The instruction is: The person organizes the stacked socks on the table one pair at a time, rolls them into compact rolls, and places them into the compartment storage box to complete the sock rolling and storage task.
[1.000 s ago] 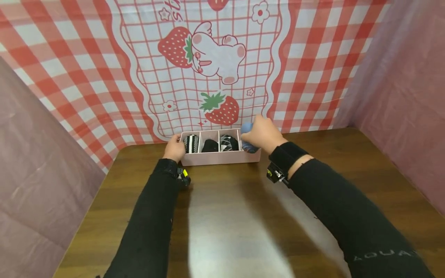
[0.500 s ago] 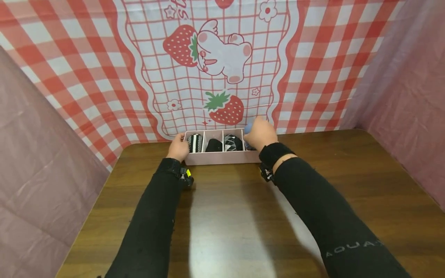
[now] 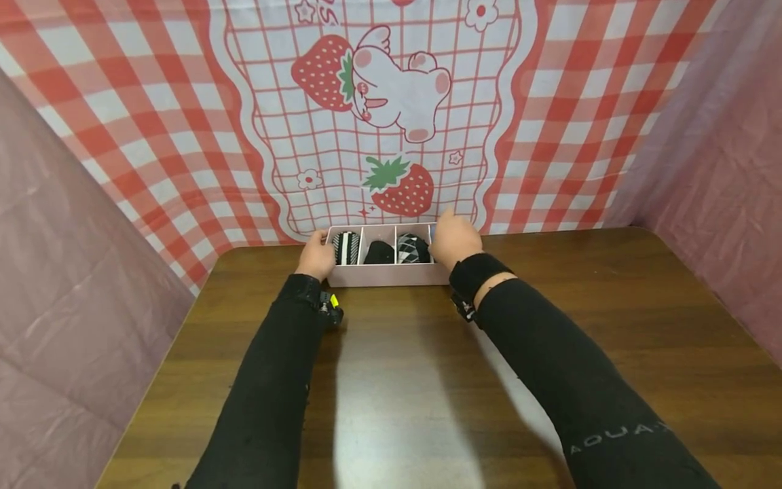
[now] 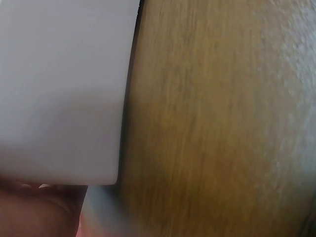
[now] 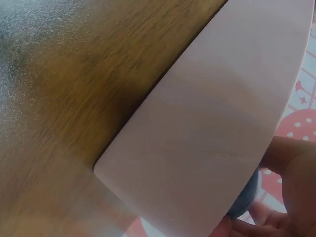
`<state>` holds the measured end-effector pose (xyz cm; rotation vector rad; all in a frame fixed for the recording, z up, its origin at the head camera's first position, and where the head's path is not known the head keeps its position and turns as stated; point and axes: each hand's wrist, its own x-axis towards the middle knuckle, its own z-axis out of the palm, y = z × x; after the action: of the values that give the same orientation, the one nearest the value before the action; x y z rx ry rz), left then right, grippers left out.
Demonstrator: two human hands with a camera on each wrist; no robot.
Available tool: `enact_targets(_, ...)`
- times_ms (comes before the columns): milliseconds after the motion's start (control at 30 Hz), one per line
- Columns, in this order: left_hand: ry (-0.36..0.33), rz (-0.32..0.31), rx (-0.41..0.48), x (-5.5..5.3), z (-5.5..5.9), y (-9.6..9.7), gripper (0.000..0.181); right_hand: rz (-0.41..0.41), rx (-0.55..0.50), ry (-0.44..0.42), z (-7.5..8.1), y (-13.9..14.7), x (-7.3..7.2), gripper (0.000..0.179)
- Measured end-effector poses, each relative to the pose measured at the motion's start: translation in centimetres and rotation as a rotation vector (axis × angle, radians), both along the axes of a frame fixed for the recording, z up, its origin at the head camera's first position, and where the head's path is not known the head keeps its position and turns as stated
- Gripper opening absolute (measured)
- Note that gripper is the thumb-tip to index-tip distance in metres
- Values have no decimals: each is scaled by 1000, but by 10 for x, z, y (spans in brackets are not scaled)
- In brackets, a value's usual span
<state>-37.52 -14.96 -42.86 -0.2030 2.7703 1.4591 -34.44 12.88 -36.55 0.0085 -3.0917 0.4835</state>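
A long pink box [image 3: 385,275] with dividers stands at the back of the table. My left hand [image 3: 316,258] grips its left end. Rolled socks sit in its compartments: a striped black-and-white one [image 3: 345,248], a black one [image 3: 379,253] and an argyle one [image 3: 413,249]. Over the rightmost compartment, my right hand [image 3: 457,241] holds a rolled blue sock [image 5: 245,197], mostly hidden behind the hand in the head view. In the right wrist view the sock shows just above the box rim, with fingers around it.
The wooden table [image 3: 391,380] extends in front of the box. Directly behind the box hangs a red-and-white checked cloth [image 3: 562,136] with strawberries. Pink curtains [image 3: 67,272] flank both sides.
My right hand has lowered the blue sock into the rightmost compartment, moving slightly left relative to the box. My left hand keeps its grip on the box's left end.
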Motion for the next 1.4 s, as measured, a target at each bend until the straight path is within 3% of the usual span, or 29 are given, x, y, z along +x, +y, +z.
enact_targets(67,-2,2,6,0,0,0,50,17,14,-25,1,0,0,50)
enact_targets(267,-26,-10,9,0,-2,0,52,115,107,-73,-6,4,0,22)
enact_targets(433,-23,-16,-27,0,-2,0,51,162,192,-9,-22,8,-2,32)
enact_targets(600,-30,-69,-91,-4,-1,1,54,143,249,44,-32,12,-1,35)
enact_targets(800,-66,-137,-207,-7,8,-10,61,131,202,42,-34,12,6,39)
enact_targets(867,-42,-159,-247,1,20,-14,66,141,153,48,-33,12,9,43)
enact_targets(1067,162,-188,-362,29,67,-14,65,158,-80,80,-12,20,19,56)
enact_targets(1233,246,-263,-329,71,100,0,62,151,-175,99,2,46,41,55)
enact_targets(1400,291,-291,-334,117,110,2,61,151,-171,97,12,75,81,66)
